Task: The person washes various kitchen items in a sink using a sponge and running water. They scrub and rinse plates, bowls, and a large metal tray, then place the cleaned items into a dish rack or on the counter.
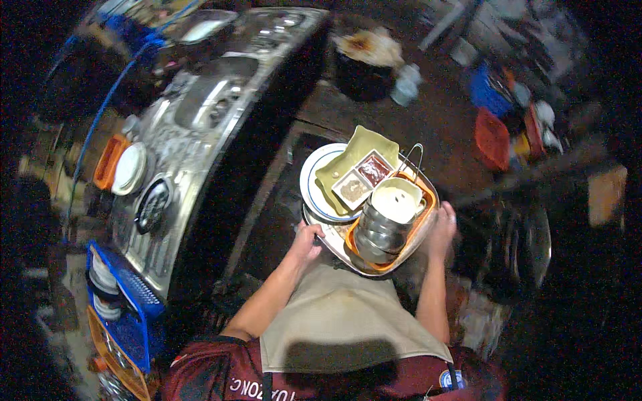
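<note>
My left hand grips the near left rim of a pale tray, thumb on top. At the opposite rim, my right hand is blurred, with its fingers around the edge. A white plate with a blue ring sits at the tray's left. On it rests a wavy green dish under a white divided sauce dish holding red sauce and a brownish substance. To the right, an orange container holds stacked metal bowls, topped by a pale cup. A wire handle sticks up behind.
A steel sink counter runs along the left, with an orange container and white bowls on it. Near its end stands a blue basket. A dark pot stands ahead; blurred blue and red containers are at right.
</note>
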Demonstrator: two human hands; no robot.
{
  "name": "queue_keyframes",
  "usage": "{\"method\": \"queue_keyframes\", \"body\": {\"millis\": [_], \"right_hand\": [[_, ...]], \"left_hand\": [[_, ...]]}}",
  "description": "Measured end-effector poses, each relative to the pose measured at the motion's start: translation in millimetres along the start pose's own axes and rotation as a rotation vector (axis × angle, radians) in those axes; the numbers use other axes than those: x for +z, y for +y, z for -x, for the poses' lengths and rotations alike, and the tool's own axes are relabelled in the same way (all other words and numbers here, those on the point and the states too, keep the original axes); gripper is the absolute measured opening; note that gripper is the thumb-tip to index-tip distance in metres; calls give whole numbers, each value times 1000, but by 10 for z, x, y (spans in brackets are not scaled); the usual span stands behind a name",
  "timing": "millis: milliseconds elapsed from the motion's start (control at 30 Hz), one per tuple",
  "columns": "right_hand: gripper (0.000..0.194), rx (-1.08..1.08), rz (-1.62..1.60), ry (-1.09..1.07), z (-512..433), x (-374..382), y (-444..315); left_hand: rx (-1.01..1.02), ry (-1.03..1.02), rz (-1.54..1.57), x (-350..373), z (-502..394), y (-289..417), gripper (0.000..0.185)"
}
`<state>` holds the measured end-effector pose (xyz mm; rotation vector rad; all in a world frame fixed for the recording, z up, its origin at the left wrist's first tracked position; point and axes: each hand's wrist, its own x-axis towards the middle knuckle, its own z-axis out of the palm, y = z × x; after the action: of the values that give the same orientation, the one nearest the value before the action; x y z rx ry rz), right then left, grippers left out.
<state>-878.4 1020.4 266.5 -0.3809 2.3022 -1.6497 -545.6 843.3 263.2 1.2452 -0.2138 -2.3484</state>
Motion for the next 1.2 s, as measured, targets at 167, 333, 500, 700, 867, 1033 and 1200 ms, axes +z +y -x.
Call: {"method": "queue_keyframes", "body": {"millis": [167, 333, 500, 700, 867, 1033, 1200], "right_hand": [[44, -396, 318, -474, 52, 1837, -2258], [31, -606, 828, -1060, -621, 3711, -2574], [57, -471, 675, -1312, -794, 4985, -2706], [55, -76, 593, -1554, -1302, 5691, -2543], [40, -223, 395, -1390, -1599, 6168, -2661], [42, -521, 604, -1223, -1710, 6653, -2924], [41, -479, 583, -963, -1840, 6830, -2760]], "left_hand": [[230, 158, 4, -365, 338, 1109, 58], [500, 186, 61, -536, -75, 2196, 55], [579, 361, 211, -1104, -686, 2564, 61], [946, 483, -958, -1932, -981, 2290, 36], [1256, 607, -1188, -2372, -1459, 2359, 25], [1495, 880, -1325, -2119, -1667, 2593, 15], [994, 834, -923, -1796, -1578, 2685, 28]]}}
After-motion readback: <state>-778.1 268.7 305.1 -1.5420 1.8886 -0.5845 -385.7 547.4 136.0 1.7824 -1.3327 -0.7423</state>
